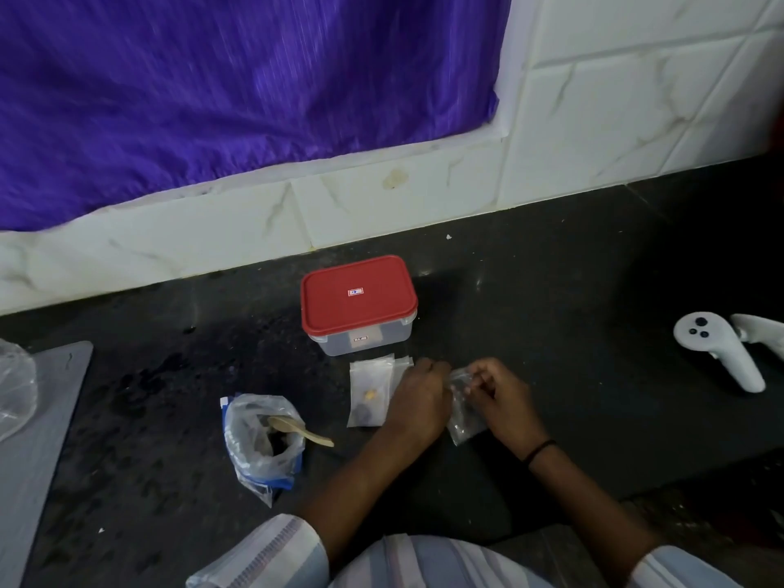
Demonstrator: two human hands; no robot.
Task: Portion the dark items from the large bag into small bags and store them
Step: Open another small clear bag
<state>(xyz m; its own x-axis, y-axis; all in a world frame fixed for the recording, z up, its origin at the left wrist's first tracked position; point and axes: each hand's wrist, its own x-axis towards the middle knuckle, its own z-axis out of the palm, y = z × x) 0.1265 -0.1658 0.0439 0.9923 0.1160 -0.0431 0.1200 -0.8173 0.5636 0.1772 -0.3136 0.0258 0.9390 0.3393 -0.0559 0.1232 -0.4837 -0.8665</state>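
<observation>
The large clear bag (261,439) stands open on the dark counter, left of my hands, with dark items inside. A wooden spoon (299,430) lies across its mouth. My left hand (420,396) and my right hand (496,396) both pinch the top of a small clear bag (464,418) holding some dark bits. A pile of small clear bags (371,390) lies flat just left of my left hand. Behind them stands a clear plastic box with a red lid (358,297), closed.
Two white controllers (717,354) lie at the right on the counter (551,290). A grey board (38,418) and a crumpled clear plastic bag (15,388) sit at the left edge. A tiled wall and purple curtain rise behind.
</observation>
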